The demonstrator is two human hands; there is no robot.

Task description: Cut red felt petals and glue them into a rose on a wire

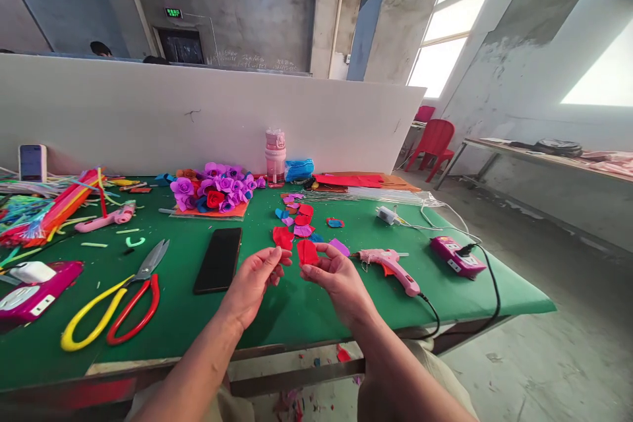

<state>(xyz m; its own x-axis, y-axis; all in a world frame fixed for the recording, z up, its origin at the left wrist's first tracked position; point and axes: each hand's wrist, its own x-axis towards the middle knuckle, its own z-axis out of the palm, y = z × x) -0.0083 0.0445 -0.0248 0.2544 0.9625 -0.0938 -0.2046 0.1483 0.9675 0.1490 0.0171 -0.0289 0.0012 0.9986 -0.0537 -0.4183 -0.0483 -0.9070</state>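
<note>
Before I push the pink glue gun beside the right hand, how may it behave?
Lying on its side, the pink glue gun would probably slide, not roll. Its body looks like rigid plastic, so it should hardly bend. The attached black cord may tug it.

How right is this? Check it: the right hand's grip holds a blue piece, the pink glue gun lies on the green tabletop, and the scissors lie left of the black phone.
Not quite: the head view shows a red piece, not blue, in the right hand's grip. The glue gun lies on the green tabletop, and the scissors lie left of the phone.
</note>
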